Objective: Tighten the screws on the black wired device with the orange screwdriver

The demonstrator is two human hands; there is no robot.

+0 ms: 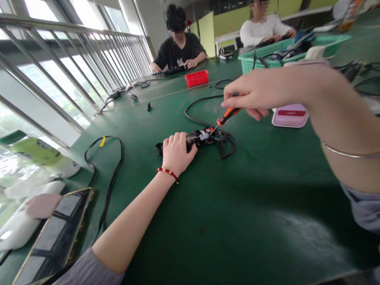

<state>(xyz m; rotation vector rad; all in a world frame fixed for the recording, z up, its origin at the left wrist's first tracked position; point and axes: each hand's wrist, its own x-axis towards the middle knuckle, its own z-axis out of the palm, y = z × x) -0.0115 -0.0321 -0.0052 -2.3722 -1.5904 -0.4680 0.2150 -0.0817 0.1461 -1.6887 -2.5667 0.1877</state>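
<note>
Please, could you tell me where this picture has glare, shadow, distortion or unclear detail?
Head view: daylight bleaches the windows; head view: a pale glare patch and darker shadow lie on the green table; head view: the railing slants strongly, probably wide-angle distortion; head view: the tip of the screwdriver is small, hard to make out.

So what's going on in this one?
A person's left hand steadies a black device on the green table. The right hand holds an orange-and-black screwdriver, pointed at the device's open end, where wires show. Whether its tip touches anything is too small to tell. A red basket sits farther back.
</note>
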